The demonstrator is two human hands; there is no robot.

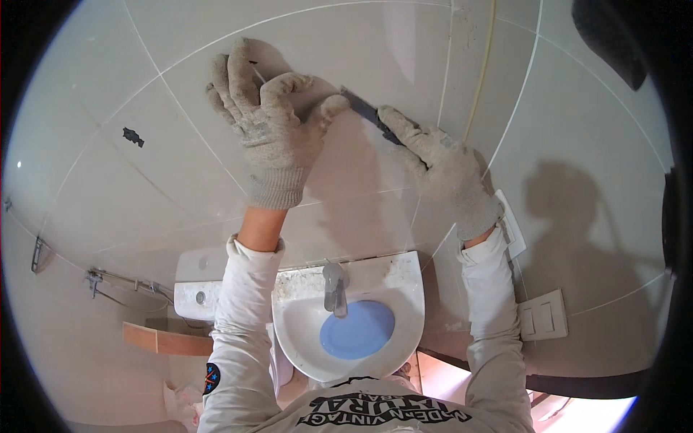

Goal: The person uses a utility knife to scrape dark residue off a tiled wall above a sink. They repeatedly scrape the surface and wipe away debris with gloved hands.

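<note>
We see our gloved left hand (271, 123) spread flat against the tiled wall (404, 50), fingers open and gripping nothing, while the right hand (440, 162) has its fingers closed around the lower end of a dark flat blade (364, 110) laid on the tile between the two hands. Below our arms sit a white washbasin (401, 278) with a chrome tap (334, 287) and blue bowl, a wall switch (543, 315) and a dark chip (133, 136) in the tile; the blade's handle is hidden in the glove, so we cannot tell what tool it is.
</note>
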